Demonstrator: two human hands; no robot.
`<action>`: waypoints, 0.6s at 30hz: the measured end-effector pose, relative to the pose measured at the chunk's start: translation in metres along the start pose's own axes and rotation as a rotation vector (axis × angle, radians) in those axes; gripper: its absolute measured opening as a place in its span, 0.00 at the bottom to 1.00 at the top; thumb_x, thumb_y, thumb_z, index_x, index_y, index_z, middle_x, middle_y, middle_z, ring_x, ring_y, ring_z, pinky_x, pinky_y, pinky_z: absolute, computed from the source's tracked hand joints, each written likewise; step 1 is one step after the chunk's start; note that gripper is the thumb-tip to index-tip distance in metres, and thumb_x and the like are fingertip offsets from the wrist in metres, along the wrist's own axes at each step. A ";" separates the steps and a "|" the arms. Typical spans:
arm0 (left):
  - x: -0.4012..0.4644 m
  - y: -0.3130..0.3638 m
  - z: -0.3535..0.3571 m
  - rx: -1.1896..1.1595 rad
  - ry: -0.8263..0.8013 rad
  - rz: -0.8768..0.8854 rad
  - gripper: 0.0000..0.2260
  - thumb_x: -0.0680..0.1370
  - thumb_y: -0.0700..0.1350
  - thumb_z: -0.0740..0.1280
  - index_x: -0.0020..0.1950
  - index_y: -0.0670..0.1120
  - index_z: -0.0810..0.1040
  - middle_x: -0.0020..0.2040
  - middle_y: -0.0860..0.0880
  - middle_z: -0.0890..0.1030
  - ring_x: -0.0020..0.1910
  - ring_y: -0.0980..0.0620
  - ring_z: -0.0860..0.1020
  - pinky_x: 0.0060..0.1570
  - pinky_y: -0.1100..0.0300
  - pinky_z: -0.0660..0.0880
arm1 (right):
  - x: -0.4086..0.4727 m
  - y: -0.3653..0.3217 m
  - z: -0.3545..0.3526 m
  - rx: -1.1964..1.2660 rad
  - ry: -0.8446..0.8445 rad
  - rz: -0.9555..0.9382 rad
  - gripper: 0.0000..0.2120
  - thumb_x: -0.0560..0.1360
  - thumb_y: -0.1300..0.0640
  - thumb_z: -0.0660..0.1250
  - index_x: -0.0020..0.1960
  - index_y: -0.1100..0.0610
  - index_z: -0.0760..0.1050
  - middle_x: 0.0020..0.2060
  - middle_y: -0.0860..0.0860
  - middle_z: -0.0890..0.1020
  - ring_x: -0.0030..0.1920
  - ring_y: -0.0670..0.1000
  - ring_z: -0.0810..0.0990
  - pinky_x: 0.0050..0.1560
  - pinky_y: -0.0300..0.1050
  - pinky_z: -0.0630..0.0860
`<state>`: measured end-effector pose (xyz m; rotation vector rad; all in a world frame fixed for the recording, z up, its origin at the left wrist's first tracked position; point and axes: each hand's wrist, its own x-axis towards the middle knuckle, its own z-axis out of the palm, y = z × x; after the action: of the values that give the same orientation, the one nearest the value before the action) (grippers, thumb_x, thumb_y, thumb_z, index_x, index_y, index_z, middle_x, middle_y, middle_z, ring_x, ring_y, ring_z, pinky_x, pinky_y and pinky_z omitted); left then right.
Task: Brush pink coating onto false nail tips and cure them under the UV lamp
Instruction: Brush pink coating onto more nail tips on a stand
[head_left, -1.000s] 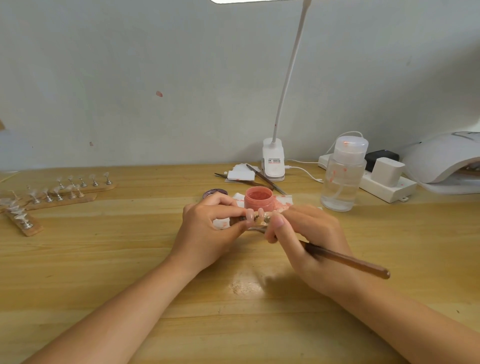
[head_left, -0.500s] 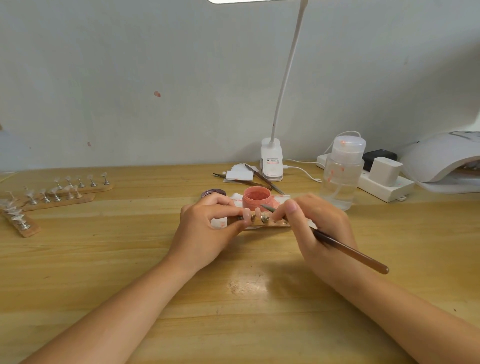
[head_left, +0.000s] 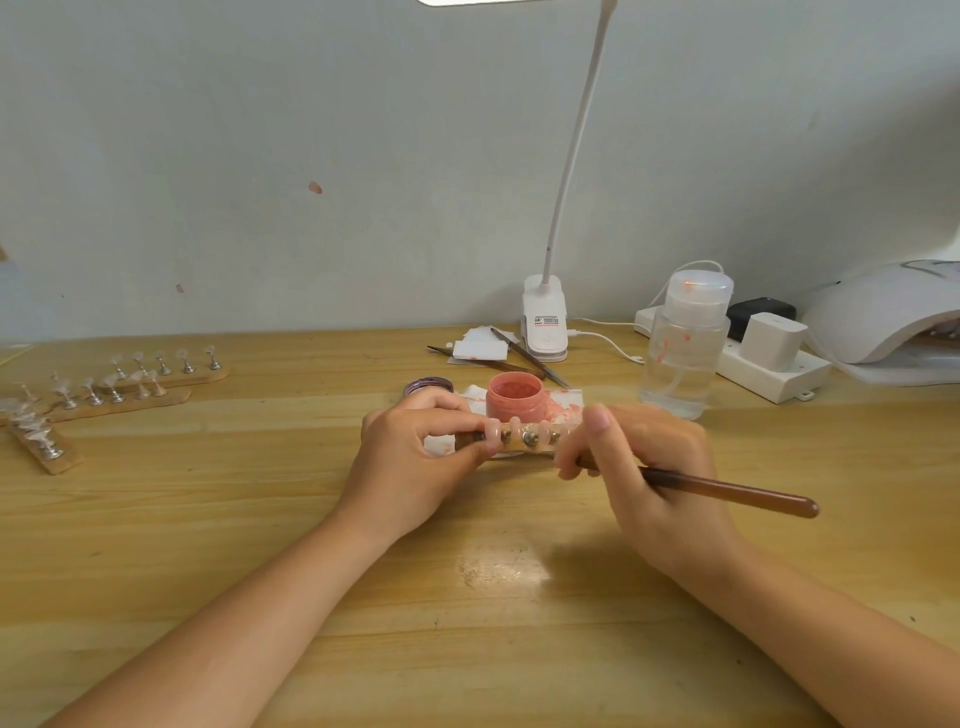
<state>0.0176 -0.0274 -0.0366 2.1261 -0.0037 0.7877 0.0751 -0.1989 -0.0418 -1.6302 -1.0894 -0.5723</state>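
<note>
I am watching the left hand (head_left: 415, 457) pinching one end of the wooden strip (head_left: 524, 441), which is carrying a row of pink-coated nail tips (head_left: 511, 428) on small metal studs and hovering just in front of the open pink jar (head_left: 516, 397). The right hand (head_left: 644, 457) is curling its fingers around the brush (head_left: 727, 491), gripping it low with the handle pointing away from the jar toward the right; the bristle end is hiding behind the fingers, so I cannot tell whether it is touching a tip. To do this step well, I am judging that the strip should be kept level and steady, the brush loaded lightly from the jar, and each tip stroked from base to edge without flooding the studs, since wet tips sitting this close together could be smearing one another. The UV lamp (head_left: 883, 317) is sitting well to the right of the jar, past the clear pump bottle (head_left: 683, 348), and the spare strips of clear tips (head_left: 119, 387) are lying far to the jar's left on the table (head_left: 467, 623). Compared with half a second ago, the right hand is dropping and rolling over, so the thumb is now standing up beside the strip's right end, while the left hand is keeping its pinch unchanged.
</note>
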 end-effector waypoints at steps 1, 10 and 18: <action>0.000 -0.001 0.000 -0.001 -0.005 -0.005 0.08 0.67 0.44 0.75 0.36 0.58 0.82 0.38 0.56 0.77 0.44 0.55 0.76 0.58 0.41 0.66 | 0.000 0.001 -0.002 0.015 0.029 0.010 0.26 0.79 0.48 0.53 0.32 0.60 0.79 0.28 0.49 0.79 0.31 0.47 0.78 0.33 0.46 0.74; 0.001 -0.007 -0.003 0.006 -0.068 -0.027 0.13 0.66 0.37 0.74 0.34 0.57 0.80 0.36 0.61 0.80 0.43 0.59 0.77 0.47 0.72 0.69 | 0.001 0.009 -0.008 -0.186 0.005 -0.080 0.23 0.78 0.53 0.53 0.32 0.60 0.78 0.26 0.51 0.78 0.30 0.51 0.76 0.32 0.51 0.71; 0.000 -0.003 -0.004 -0.010 -0.088 -0.036 0.12 0.67 0.39 0.73 0.34 0.57 0.79 0.40 0.52 0.83 0.45 0.46 0.78 0.53 0.52 0.73 | -0.001 0.010 -0.008 -0.194 -0.016 -0.100 0.25 0.79 0.52 0.53 0.30 0.59 0.79 0.24 0.52 0.77 0.27 0.52 0.75 0.29 0.50 0.70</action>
<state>0.0165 -0.0225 -0.0368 2.1439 -0.0159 0.6709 0.0851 -0.2069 -0.0446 -1.7564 -1.1611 -0.7509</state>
